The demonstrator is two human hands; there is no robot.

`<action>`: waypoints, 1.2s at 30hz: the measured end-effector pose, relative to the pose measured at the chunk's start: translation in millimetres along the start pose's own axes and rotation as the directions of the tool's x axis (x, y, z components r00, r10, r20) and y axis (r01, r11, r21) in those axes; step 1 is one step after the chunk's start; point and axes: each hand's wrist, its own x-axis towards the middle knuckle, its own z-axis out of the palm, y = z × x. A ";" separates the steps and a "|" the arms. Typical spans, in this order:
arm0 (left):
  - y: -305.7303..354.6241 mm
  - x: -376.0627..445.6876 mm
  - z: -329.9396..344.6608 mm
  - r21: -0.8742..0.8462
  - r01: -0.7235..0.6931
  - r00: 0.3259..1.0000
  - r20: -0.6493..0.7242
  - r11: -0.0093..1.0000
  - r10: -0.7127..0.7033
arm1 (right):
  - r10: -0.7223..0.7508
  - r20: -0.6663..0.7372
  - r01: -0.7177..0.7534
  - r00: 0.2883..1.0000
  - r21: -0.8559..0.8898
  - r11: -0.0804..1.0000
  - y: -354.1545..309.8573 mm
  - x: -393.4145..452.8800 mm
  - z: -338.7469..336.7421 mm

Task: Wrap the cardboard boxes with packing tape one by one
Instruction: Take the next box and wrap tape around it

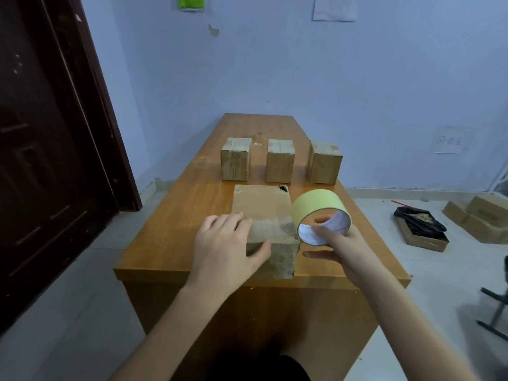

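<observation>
A long cardboard box [262,207] lies at the near end of the wooden table [170,229]. My left hand [225,248] rests on the box's near left part, fingers spread over its top and thumb on its front face. My right hand [339,247] holds a yellow roll of packing tape [319,213] just right of the box, with fingers hooked through the roll's white core. Three smaller cardboard boxes stand upright in a row farther back: left [235,160], middle [279,162], right [324,163].
A dark wooden door [49,160] stands at the left. On the floor at the right lie an open box with a black bag [420,229] and stacked cartons [483,218]. Metal legs [494,312] show at the far right edge.
</observation>
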 end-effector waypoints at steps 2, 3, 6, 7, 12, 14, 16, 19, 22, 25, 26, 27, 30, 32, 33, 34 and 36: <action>9.0 5.5 -1.1 0.016 0.017 0.999 0.027 1.000 -0.017 | 0.000 0.002 0.000 1.000 0.043 0.999 4.1 -2.2 6.5; 13.3 7.0 0.4 0.001 0.006 0.999 0.037 1.000 -0.006 | -0.002 0.000 0.002 1.000 0.072 0.997 5.1 -3.1 8.4; 23.0 5.0 12.7 -0.068 -0.076 0.993 0.086 0.995 0.081 | 0.005 -0.008 -0.004 1.000 0.138 0.990 4.3 -1.7 6.4; 24.6 3.2 15.8 -0.073 -0.099 0.990 0.097 0.992 0.106 | 0.011 0.005 -0.012 1.000 0.139 0.990 3.6 -0.8 4.8; 25.4 0.0 14.9 -0.096 -0.112 0.990 0.080 0.989 0.120 | 0.064 0.066 -0.076 0.996 0.199 0.977 3.7 3.7 -2.9; 24.2 0.2 16.5 -0.079 -0.119 0.987 0.098 0.990 0.127 | 0.108 0.036 -0.114 0.993 0.244 0.963 9.1 2.9 -3.6; 23.3 1.3 17.4 -0.072 -0.117 0.984 0.124 0.990 0.126 | 0.147 0.029 -0.149 0.989 0.264 0.953 17.6 2.0 -2.4; 23.8 3.9 19.6 -0.055 -0.115 0.987 0.105 0.992 0.120 | 0.141 -0.015 -0.136 0.990 0.174 0.975 22.3 3.7 -1.0; 29.3 4.7 18.5 0.036 -0.103 0.987 0.129 0.994 0.098 | 0.131 0.012 -0.131 0.991 0.151 0.980 21.0 4.3 -3.1; 38.5 7.7 17.2 0.102 -0.110 0.991 0.084 0.989 0.102 | 0.152 0.070 -0.161 0.986 0.137 0.977 21.4 2.8 -4.3; 43.3 8.4 18.9 0.073 -0.121 0.990 0.078 0.990 0.115 | 0.154 0.071 -0.163 0.985 0.137 0.977 22.1 3.2 -4.6; 48.0 8.4 21.5 0.042 -0.140 0.987 0.083 0.989 0.136 | 0.154 0.065 -0.162 0.986 0.144 0.976 22.6 3.9 -4.1; 55.9 6.2 29.8 0.002 -0.170 0.981 0.093 0.985 0.169 | 0.161 0.035 -0.165 0.986 0.181 0.970 25.0 5.9 -2.9; 54.4 5.6 31.6 -0.028 -0.144 0.986 0.077 0.989 0.146 | 0.164 0.071 -0.176 0.984 0.218 0.960 28.6 5.3 -2.9; 53.3 5.7 32.1 -0.043 -0.144 0.987 0.069 0.989 0.147 | 0.172 0.097 -0.190 0.980 0.237 0.953 30.5 4.8 -3.7; 52.5 5.4 32.5 -0.053 -0.153 0.986 0.065 0.987 0.156 | 0.185 0.120 -0.210 0.975 0.250 0.945 31.9 4.5 -4.9; 52.1 5.4 32.3 -0.066 -0.173 0.982 0.070 0.983 0.178 | 0.208 0.147 -0.240 0.967 0.255 0.937 32.3 4.8 -6.6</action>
